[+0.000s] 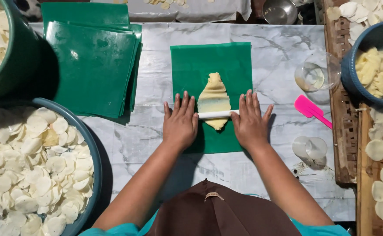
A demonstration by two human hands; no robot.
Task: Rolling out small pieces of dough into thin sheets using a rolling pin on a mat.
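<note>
Left hand [180, 123] and right hand [249, 122], palms flat and open, press a white rolling pin [217, 115] across soft, tearable dough [214, 99] on a green sheet [187, 65].

both arms reach forward, left hand [181, 122] and right hand [249, 121] flat, palms down, fingers extended.

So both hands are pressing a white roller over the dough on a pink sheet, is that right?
Not quite: the head view shows a green sheet, not pink. The left hand and right hand do press the white roller over the dough.
</note>
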